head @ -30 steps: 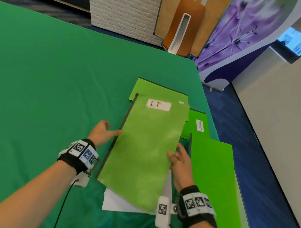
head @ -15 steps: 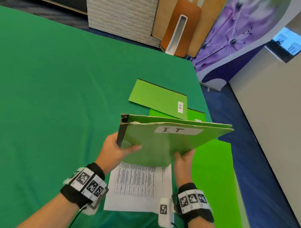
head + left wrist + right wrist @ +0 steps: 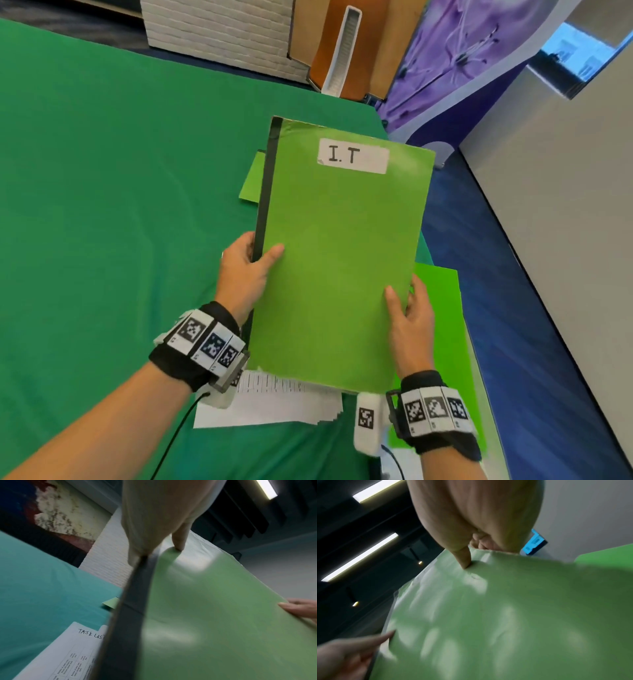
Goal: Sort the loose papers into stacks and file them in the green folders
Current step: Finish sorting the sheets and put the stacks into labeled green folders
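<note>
My left hand (image 3: 244, 274) and right hand (image 3: 411, 318) have tipped the folder (image 3: 339, 260) up from near-flat; each pinches a side edge, thumb on front. It is lime green, black-spined, labelled "I.T", held above the papers (image 3: 274, 404) on the green table (image 3: 102, 188). A white brick wall (image 3: 219, 31) stands far off.

**Legible text, as I read it**

- "I.T", handwritten on a white label (image 3: 353, 160) at the top of the green folder (image 3: 337, 274), far end from my hands.
- "TASK LIS…", handwritten heading on the printed sheet (image 3: 68, 654) beneath my left hand (image 3: 245, 274); table print too small to read.
</note>
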Demonstrator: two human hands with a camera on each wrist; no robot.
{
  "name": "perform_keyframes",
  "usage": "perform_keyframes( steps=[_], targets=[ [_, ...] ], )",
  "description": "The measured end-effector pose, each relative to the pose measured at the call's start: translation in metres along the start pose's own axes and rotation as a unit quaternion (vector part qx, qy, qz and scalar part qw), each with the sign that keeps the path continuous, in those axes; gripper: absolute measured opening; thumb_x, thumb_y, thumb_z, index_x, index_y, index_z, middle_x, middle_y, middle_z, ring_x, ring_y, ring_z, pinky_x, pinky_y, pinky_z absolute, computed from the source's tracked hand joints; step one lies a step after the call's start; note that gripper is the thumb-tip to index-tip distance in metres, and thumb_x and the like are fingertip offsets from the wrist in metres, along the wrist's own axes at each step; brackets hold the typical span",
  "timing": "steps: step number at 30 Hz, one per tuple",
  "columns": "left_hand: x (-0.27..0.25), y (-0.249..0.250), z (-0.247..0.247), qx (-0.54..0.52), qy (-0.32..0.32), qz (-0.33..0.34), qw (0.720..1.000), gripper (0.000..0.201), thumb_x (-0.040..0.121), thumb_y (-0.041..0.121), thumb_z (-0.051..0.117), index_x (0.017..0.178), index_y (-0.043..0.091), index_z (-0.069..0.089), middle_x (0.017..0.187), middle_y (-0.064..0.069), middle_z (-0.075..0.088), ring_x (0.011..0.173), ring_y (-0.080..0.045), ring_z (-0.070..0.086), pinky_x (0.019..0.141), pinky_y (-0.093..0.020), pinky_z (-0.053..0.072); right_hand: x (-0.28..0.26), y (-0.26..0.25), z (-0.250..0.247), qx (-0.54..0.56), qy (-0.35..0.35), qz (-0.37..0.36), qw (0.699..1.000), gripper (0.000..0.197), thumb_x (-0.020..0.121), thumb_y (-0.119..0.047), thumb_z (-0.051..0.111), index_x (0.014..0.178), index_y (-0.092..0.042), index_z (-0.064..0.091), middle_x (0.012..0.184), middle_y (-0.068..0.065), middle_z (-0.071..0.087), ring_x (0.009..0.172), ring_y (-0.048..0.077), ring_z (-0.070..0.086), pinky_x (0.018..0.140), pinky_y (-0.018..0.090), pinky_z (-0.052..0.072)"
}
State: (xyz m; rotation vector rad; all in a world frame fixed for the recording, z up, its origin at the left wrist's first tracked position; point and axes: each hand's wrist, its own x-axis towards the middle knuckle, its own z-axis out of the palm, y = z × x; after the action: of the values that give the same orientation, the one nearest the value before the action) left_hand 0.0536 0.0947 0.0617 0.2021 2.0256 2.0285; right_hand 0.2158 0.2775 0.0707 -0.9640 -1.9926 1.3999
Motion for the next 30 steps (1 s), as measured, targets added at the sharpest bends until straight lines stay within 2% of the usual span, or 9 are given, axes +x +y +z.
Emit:
perform_keyframes(
  steps=[3,6,10,13,17,21,25,27,30],
  targets=[
    [-0.003,-0.021,0.026,0.126,-0.095,-0.015,0.987,0.022,0.094,0.023,0.062,0.116,0.019,0.065,0.102,-0.004,0.070,0.096,-0.023,0.066,0.090,-0.043,0.053,0.010,0.017,-0.036,-0.009,0.047,0.009,0.999,0.052,0.096,-0.017,0.057,0.145,-0.016,0.038,0.150,0.003,0.039,0.139,0.018,0.033,0.104,0.024,0.028],
    [-0.016,-0.042,0.061,0.269,-0.179,-0.035,0.946,0.035,0.094,0.024,0.062,0.127,0.015,0.060,0.103,-0.005,0.068,0.098,-0.025,0.063,0.087,-0.032,0.050,0.016,0.041,-0.079,-0.054,0.080,0.037,0.995,0.049,0.095,-0.018,0.058,0.142,-0.017,0.043,0.145,0.006,0.046,0.136,0.021,0.040,0.106,0.029,0.033],
    [-0.043,-0.065,0.122,0.317,-0.260,-0.057,0.910,0.045,0.093,0.029,0.063,0.133,0.011,0.054,0.113,-0.004,0.065,0.095,-0.021,0.061,0.089,-0.029,0.047,0.027,0.081,-0.139,-0.122,0.111,0.065,0.984,0.038,0.094,-0.019,0.059,0.131,-0.024,0.052,0.126,0.002,0.061,0.124,0.022,0.052,0.100,0.037,0.042],
    [-0.057,-0.077,0.162,0.368,-0.253,-0.072,0.892,0.042,0.095,0.031,0.060,0.131,0.010,0.056,0.121,-0.005,0.065,0.106,-0.022,0.061,0.095,-0.029,0.046,0.039,0.098,-0.172,-0.151,0.107,0.080,0.980,0.038,0.094,-0.017,0.058,0.131,-0.024,0.052,0.122,0.001,0.061,0.116,0.020,0.053,0.092,0.030,0.038],
    [-0.070,-0.087,0.199,0.470,-0.235,-0.114,0.843,0.035,0.096,0.036,0.057,0.111,0.005,0.058,0.107,-0.011,0.063,0.094,-0.025,0.061,0.087,-0.035,0.052,0.054,0.126,-0.202,-0.190,0.089,0.111,0.972,0.038,0.096,-0.016,0.055,0.134,-0.017,0.051,0.127,0.007,0.060,0.114,0.026,0.054,0.086,0.026,0.033],
    [-0.079,-0.095,0.216,0.504,-0.212,-0.106,0.830,0.043,0.099,0.034,0.052,0.131,0.005,0.053,0.122,-0.012,0.063,0.108,-0.027,0.061,0.092,-0.034,0.049,0.075,0.160,-0.209,-0.212,0.068,0.139,0.965,0.035,0.095,-0.018,0.055,0.130,-0.018,0.053,0.115,0.008,0.061,0.103,0.027,0.054,0.087,0.033,0.039],
    [-0.084,-0.101,0.223,0.547,-0.196,-0.088,0.809,0.031,0.099,0.033,0.050,0.115,0.008,0.059,0.098,-0.007,0.065,0.086,-0.023,0.060,0.078,-0.032,0.051,0.092,0.187,-0.192,-0.327,0.008,0.124,0.937,0.031,0.087,-0.020,0.061,0.117,-0.012,0.064,0.109,0.019,0.054,0.106,0.035,0.047,0.086,0.038,0.042],
    [-0.085,-0.103,0.225,0.566,-0.194,-0.082,0.797,0.027,0.100,0.029,0.049,0.114,0.008,0.059,0.101,-0.008,0.066,0.090,-0.024,0.062,0.073,-0.029,0.048,0.093,0.193,-0.186,-0.382,-0.027,0.128,0.915,0.035,0.084,-0.023,0.065,0.116,-0.010,0.061,0.116,0.021,0.052,0.111,0.036,0.043,0.086,0.038,0.039],
    [-0.081,-0.105,0.223,0.559,-0.201,-0.094,0.799,0.025,0.101,0.027,0.048,0.109,0.008,0.060,0.107,-0.011,0.067,0.093,-0.025,0.064,0.072,-0.029,0.047,0.091,0.194,-0.183,-0.419,-0.038,0.125,0.898,0.053,0.080,-0.026,0.071,0.127,-0.008,0.054,0.133,0.019,0.042,0.120,0.037,0.038,0.095,0.044,0.040]
  ],
)
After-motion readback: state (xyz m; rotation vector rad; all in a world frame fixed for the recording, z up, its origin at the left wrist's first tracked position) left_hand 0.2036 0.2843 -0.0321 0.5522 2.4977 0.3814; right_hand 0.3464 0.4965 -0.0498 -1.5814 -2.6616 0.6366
